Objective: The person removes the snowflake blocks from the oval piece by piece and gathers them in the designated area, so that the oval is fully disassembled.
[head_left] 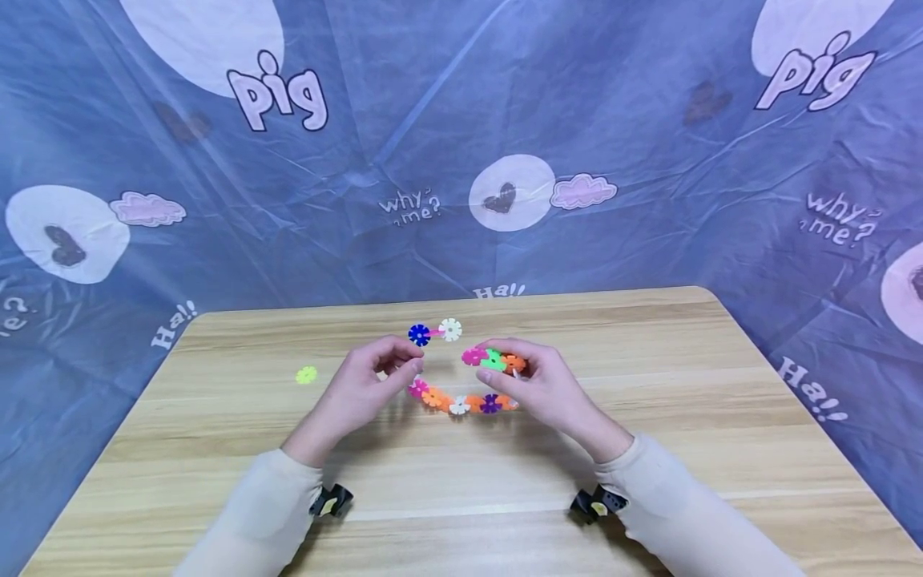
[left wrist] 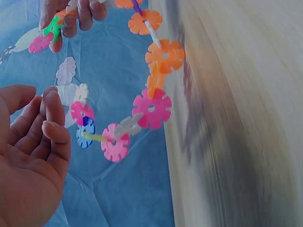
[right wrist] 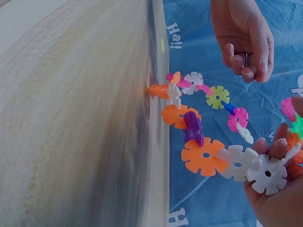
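Note:
A chain of flower-shaped plastic discs (head_left: 491,403), slotted together in orange, white, purple, pink and other colours, curves between the hands. My right hand (head_left: 551,393) grips one end, where pink, green and orange discs show between thumb and fingers. White discs (right wrist: 260,182) of the chain lie against that palm in the right wrist view. The other end, with a blue disc (head_left: 419,335) and a white disc (head_left: 450,329), reaches beyond the left hand. Loosely bent, my left hand (head_left: 364,381) has nothing in its fingers; in the left wrist view it is apart from the chain.
A single yellow-green disc (head_left: 306,375) lies on the wooden table (head_left: 216,449) left of the left hand. Behind the table hangs a blue printed cloth (head_left: 404,96). Small black cameras (head_left: 332,502) sit at both wrists.

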Demonstrator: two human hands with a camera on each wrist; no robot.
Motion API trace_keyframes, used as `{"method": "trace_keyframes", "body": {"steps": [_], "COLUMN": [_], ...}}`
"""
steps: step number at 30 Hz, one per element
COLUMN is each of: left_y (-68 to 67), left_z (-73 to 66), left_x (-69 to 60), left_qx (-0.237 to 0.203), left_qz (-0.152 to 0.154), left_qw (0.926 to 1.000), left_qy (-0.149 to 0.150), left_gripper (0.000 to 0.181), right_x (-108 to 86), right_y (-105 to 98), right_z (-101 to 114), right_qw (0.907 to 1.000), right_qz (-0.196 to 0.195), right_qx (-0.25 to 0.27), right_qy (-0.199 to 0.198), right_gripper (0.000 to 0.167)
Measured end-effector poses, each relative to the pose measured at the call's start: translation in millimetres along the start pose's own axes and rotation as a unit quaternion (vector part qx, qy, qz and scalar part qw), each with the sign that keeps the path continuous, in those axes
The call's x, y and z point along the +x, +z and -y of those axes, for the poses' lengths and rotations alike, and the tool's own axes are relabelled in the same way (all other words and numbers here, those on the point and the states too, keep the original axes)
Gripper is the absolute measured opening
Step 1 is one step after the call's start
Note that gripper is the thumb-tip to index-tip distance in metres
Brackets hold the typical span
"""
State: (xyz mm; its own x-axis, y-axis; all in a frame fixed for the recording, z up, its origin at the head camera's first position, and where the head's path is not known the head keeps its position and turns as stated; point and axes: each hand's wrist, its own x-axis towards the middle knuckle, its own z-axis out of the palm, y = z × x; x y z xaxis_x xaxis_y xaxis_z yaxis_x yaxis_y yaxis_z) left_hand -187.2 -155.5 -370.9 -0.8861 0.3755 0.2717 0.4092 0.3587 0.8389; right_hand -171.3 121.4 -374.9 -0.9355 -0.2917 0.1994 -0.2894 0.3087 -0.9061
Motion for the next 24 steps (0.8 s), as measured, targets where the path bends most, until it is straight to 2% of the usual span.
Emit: {"method": "trace_keyframes", "body": {"steps": [4,12,19,24], "left_y": [6.8,19.7,30.5,35.4], "left_z": [-1.4,-5.5,-12.2,-15.3], "left_x": [2.0,7.0,10.0,9.3], "left_qx": [-0.004,-0.004,-0.016,0.012], "left_qz": [0.008,0.019,0.033,0.039], "left_qw": [0.9999,0.9988,0.9978,0.9976], "left_qy": [0.005,0.046,0.055,0.055], "left_gripper": [0.012,0.013,0.016,0.013], "right_x": [0.8,1.0,-1.0,-2.3], "right_y": [1,4,6,7], "right_z": [0,-1,0,1], "right_qw": [1.0,0.9998,0.9994,0.9989], "right_qz": [0.006,0.019,0.026,0.038], "right_qx": [-0.002,0.006,0.011,0.002], "right_qy": [0.0,-0.003,-0.019,-0.026], "right_gripper": [0.034,0.035,0.034,0.036]}}
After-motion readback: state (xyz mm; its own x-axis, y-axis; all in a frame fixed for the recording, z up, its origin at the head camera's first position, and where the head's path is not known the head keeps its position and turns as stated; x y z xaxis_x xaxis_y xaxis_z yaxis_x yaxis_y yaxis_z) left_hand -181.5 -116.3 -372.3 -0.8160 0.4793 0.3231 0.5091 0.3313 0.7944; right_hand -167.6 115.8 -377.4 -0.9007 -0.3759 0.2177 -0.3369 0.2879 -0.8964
